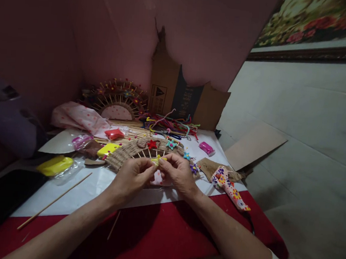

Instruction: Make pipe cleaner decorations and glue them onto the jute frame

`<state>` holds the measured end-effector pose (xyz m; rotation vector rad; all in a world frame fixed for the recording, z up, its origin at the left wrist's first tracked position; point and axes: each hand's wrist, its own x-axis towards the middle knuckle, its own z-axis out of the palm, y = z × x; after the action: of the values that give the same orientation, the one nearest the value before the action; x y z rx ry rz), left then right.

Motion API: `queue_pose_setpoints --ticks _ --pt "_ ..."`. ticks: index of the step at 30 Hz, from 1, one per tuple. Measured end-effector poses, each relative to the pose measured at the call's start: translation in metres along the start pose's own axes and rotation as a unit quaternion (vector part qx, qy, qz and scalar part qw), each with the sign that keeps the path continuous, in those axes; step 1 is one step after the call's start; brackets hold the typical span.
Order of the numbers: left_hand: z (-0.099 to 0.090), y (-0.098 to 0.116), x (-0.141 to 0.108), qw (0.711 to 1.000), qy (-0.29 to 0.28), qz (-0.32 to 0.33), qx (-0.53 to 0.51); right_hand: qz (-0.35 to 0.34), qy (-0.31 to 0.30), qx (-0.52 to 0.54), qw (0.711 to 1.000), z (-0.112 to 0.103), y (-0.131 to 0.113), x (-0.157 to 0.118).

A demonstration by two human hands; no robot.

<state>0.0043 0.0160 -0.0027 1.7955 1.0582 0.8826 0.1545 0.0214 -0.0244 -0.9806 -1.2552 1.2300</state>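
Before the woven arch (122, 154), your left hand (133, 177) and right hand (180, 175) pinch a small yellow piece (158, 159) between them.

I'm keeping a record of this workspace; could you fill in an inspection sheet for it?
Surface: red covering, with a white sheet over part.
Work in hand: small yellow piece, pinched in front of a woven arch with a red flower.
Clutter: includes yellow packet, magenta packet, fuzzy colored stems, wooden stick.
Hands: left hand and right hand meet at the yellow piece.
Cables: dark cord by a flowered, gun-shaped object.
Surroundings: torn cardboard before a pink wall; framed picture on the right.
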Motion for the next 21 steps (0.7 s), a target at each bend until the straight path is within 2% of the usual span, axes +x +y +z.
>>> queue_pose_setpoints --ticks 2,5,7,10,13,16,19,21 --pt "-0.001 -0.004 0.001 0.995 0.016 0.05 0.085 0.006 -0.003 0.015 1.0 0.0 0.001 0.0" --pt "0.0 -0.011 0.003 0.97 0.046 0.133 0.199 0.016 -0.014 0.043 0.999 0.0 0.001 0.0" --pt "0.001 -0.014 0.003 0.955 0.061 0.168 0.235 0.022 -0.02 0.059 0.998 0.0 0.001 0.0" --pt "0.003 -0.013 0.002 0.945 0.071 0.186 0.259 0.024 -0.025 0.073 0.997 0.001 0.0 0.0" --pt "-0.002 -0.009 0.001 0.948 0.061 0.164 0.267 0.026 -0.021 0.064 0.997 0.0 -0.001 0.0" --pt "-0.011 -0.004 0.003 0.965 0.07 0.102 0.233 0.005 0.003 0.047 0.999 -0.002 -0.003 0.001" --pt "-0.015 -0.001 0.006 0.99 0.101 0.038 0.091 -0.009 0.008 0.04 0.999 -0.002 -0.004 0.001" --pt "-0.014 -0.001 0.007 0.997 0.066 -0.007 -0.025 -0.001 -0.005 0.035 0.999 -0.001 -0.004 0.001"
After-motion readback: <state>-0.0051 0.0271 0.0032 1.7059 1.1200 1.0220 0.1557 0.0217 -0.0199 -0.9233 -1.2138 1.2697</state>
